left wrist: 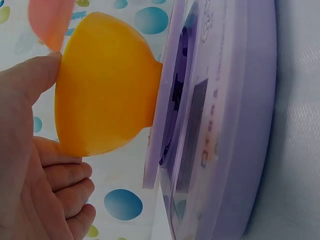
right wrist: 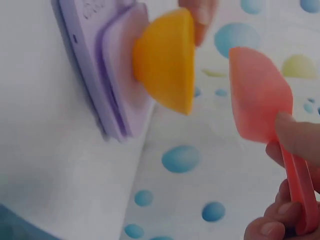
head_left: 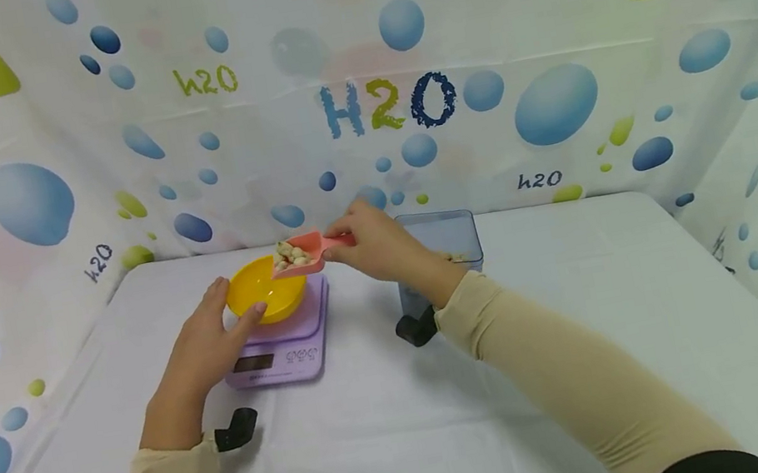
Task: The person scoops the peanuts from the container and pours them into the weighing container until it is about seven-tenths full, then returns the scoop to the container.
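A round yellow bowl [head_left: 265, 292] stands on the platform of a purple kitchen scale [head_left: 294, 359]. My left hand [head_left: 210, 346] holds the bowl at its rim, thumb on one side and fingers on the other, as the left wrist view shows. In my right hand [head_left: 384, 244] is the handle of a pink scoop [head_left: 313, 248], gripped between thumb and fingers. Pale, nut-like pieces [head_left: 291, 256] lie in the scoop, which hangs over the bowl's far right rim, apart from it. The right wrist view shows the scoop's underside, so its load is hidden there.
Right of the scale stands a clear grey-blue box [head_left: 438, 228], partly hidden behind the right wrist, with some pale pieces visible inside. A white cloth [head_left: 387, 455] covers the table. A patterned curtain [head_left: 395, 157] rises behind the table's far edge.
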A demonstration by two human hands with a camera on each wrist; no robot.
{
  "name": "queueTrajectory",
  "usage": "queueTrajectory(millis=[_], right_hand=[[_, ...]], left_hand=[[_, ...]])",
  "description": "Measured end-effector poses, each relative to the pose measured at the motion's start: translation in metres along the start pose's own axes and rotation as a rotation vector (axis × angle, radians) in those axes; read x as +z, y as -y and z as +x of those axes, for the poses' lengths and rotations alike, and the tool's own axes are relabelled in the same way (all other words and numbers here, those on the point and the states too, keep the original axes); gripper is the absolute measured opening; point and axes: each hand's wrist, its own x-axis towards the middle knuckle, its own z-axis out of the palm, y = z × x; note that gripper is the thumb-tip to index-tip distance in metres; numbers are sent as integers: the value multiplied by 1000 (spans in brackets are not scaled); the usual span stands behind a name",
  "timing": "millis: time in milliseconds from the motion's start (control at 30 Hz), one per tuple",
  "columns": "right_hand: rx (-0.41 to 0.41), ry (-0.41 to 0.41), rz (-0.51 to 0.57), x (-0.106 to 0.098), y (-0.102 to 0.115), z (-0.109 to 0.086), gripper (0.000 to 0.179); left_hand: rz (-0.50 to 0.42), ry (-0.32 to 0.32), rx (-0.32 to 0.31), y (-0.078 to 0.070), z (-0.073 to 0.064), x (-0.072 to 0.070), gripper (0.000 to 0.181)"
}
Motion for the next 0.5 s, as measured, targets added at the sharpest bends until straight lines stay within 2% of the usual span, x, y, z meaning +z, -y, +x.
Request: queueTrajectory(millis=[100, 200, 500], right_hand=[[2, -6, -84, 12, 5, 1, 39], [-38, -26, -191, 20, 11, 0, 38], [-305, -168, -553, 33, 20, -3, 18]], left_hand=[[-3, 3, 0, 0, 1, 0, 100], [-2, 2, 1, 0, 2, 1, 100], [0, -10, 4, 2, 2, 1, 100]])
